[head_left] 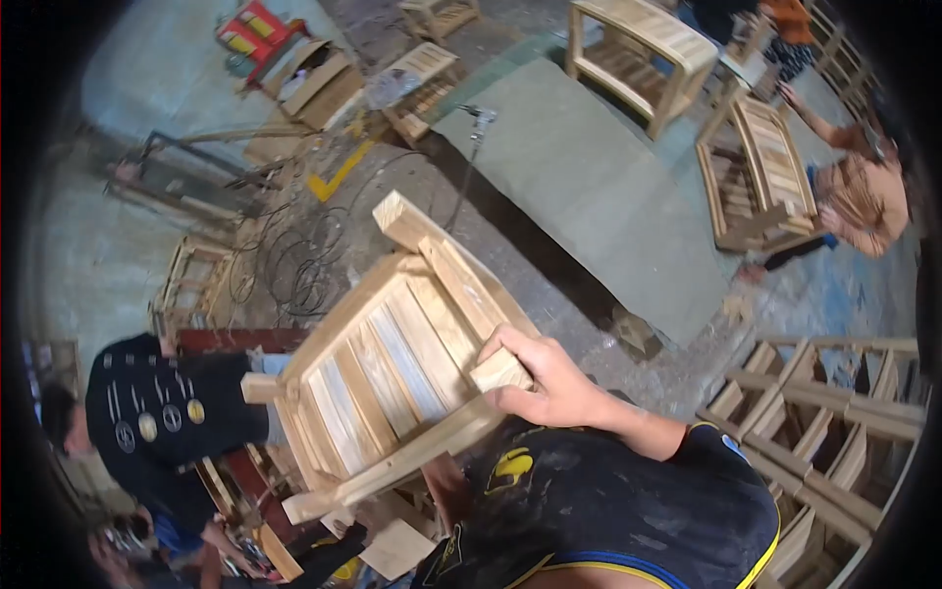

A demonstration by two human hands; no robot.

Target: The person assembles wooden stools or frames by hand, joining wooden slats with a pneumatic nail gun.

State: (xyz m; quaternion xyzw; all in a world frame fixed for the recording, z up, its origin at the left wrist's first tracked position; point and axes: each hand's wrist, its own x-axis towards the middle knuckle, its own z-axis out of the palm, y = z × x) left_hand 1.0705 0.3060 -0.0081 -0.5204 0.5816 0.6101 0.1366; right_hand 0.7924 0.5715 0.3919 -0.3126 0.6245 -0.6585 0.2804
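A small slatted wooden table [378,368] is held tilted in front of my body, its leg ends pointing various ways. My right hand [545,378] is closed around the end of one of its legs, thumb on the near side and fingers over the top. On the other side, my left forearm [447,486] goes behind the table's lower edge. The table hides my left hand, so its grip does not show.
A low green-grey platform [589,196] carries a wooden table [643,59] and a power tool [479,118]. Hoses [304,260] coil on the floor. One person [177,412] is at left, another [863,196] at right beside a slatted table [760,167]. Wooden frames [814,422] stand lower right.
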